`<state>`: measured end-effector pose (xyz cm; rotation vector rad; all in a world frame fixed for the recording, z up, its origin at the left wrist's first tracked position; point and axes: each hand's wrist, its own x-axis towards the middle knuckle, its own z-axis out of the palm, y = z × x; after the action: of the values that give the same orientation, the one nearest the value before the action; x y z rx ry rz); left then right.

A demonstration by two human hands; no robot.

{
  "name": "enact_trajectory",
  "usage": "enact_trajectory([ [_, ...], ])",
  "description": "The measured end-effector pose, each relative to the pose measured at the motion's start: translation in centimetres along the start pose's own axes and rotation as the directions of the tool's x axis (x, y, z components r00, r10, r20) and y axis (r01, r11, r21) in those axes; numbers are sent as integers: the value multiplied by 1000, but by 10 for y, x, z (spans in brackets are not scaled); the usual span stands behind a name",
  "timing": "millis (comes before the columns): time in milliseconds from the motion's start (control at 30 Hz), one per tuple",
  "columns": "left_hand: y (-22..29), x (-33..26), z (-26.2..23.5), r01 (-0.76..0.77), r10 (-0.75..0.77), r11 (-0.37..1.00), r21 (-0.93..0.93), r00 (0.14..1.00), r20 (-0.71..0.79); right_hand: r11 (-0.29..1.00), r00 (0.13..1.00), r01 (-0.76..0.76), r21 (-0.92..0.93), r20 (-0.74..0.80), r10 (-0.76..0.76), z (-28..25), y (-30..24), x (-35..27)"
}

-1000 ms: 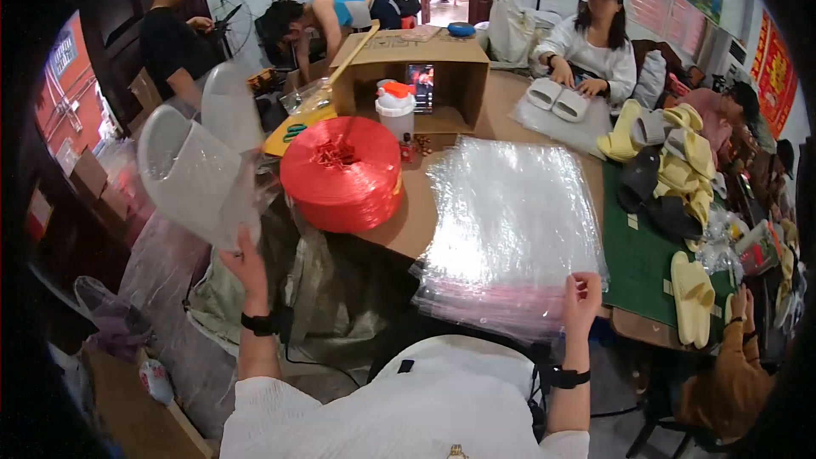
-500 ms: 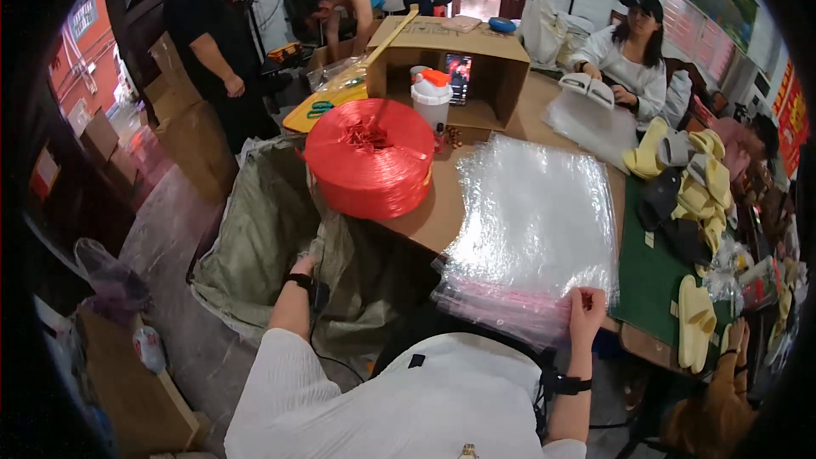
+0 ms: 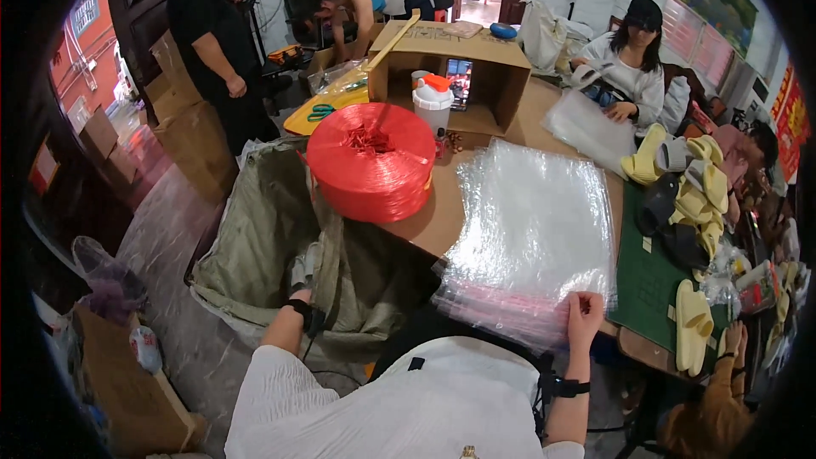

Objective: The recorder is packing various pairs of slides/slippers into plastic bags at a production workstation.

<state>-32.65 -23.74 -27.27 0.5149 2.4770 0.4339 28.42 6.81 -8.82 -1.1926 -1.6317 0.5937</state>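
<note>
Left hand [image 3: 303, 276]: dropped into the olive sack [image 3: 280, 238] at 9 o'clock since a second ago; grip cannot be told.
Right hand [image 3: 585, 313]: fingers kept pinched on the clear bag stack [image 3: 535, 229], bench [image 3: 438, 208] front, 3 o'clock.

One head-worn fisheye view looks steeply down over the worktable [image 3: 442, 212], close to the person's forearms

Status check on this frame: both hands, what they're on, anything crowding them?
Left hand down in the grey-green sack. Right hand on near edge of clear bag stack. Red twine spool sits between.
</note>
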Motion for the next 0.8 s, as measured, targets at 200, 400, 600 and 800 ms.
enact_trajectory([
  [200,44,-44,-85,-51,78,935,350,995,-63,995,994,104,-5,29,-104,7,-2,6],
  [400,230,-189,-129,-472,543,840,267,738,-402,987,989,114,-117,-82,-124,1,0,3],
  [600,354,-264,-44,-986,977,133,99,114,-178,992,998,48,-121,-30,-52,7,-5,2],
  [800,417,-258,41,-994,998,-59,90,-60,-8,986,996,79,-147,-18,-83,1,-11,-1],
])
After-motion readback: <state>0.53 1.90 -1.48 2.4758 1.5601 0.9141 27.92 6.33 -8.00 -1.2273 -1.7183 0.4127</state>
